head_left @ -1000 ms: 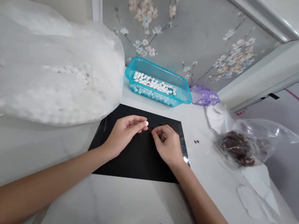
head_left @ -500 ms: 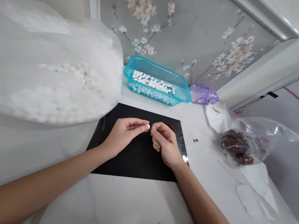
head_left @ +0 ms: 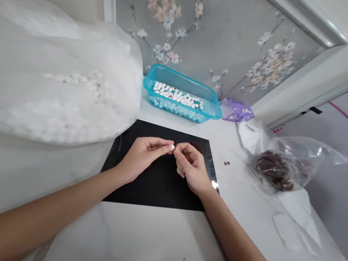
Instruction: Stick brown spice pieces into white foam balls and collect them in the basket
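Over the black mat [head_left: 154, 185], my left hand [head_left: 141, 158] pinches a small white ball [head_left: 173, 147] between thumb and forefinger. My right hand [head_left: 192, 169] is closed in a pinch, its fingertips touching or almost touching the ball from the right. What those fingertips hold is too small and too covered to make out. Behind the right hand a small heap of dark brown pieces [head_left: 196, 146] lies on the mat, partly hidden by the fingers.
A blue plastic basket [head_left: 185, 79] with many white balls stands at the back. A big translucent bag [head_left: 65, 99] of white balls fills the left. On the right are a purple packet [head_left: 237, 110], one brown piece [head_left: 227, 163] and a clear bag [head_left: 274, 169] of brown pieces.
My right fingertips have moved slightly left, closing the small gap to the white ball. My left hand keeps its pinch on the ball.
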Demonstrator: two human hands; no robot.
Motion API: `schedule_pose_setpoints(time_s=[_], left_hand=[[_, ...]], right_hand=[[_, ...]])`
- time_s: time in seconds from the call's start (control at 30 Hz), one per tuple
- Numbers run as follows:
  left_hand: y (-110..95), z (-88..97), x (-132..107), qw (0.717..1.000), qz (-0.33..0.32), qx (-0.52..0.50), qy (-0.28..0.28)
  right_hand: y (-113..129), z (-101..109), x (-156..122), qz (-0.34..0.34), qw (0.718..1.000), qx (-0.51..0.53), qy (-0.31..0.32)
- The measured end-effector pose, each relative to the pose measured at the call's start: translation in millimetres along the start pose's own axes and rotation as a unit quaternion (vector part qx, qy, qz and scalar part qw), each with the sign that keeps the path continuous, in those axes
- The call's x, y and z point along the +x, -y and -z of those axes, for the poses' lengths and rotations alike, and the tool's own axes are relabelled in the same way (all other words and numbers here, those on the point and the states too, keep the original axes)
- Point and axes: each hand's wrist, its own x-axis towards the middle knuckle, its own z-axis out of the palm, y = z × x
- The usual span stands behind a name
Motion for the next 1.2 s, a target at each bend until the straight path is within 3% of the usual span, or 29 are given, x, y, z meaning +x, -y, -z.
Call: schedule_pose_setpoints(time_s=[0.6, 0.7, 0.8, 0.9, 1.03, 1.1, 1.2], left_hand=[[0, 1.7, 0, 1.000, -0.005, 0.012, 0.024], [2, 0.9, 0, 1.000, -0.006, 0.010, -0.001], [2, -0.1, -1, 1.000, -0.009, -0.006, -0.019], [1, -0.6, -1, 1.000, -0.008, -0.017, -0.007], [-1, -0.9, 0, 0.998, 0.022, -0.045, -0.028], [-2, -0.9, 0, 0.997, 0.031, -0.058, -0.036], [-3, -0.5, 0, 0.997, 0.038, -0.061, -0.033]], right_hand=[[-2, 2, 0, -0.024, 1.000, 0.011, -0.013], [-2, -1, 1, 0.002, 0.999, -0.019, -0.041], [-1, -6, 0, 0.065, 0.989, -0.114, -0.061], [-3, -10, -3, 0.156, 0.952, -0.246, -0.093], [-2, -6, -3, 0.263, 0.873, -0.394, -0.114], [6, 0, 7, 0.286, 0.833, -0.453, -0.137], [26, 13, 42, 0.267, 0.775, -0.524, -0.231]])
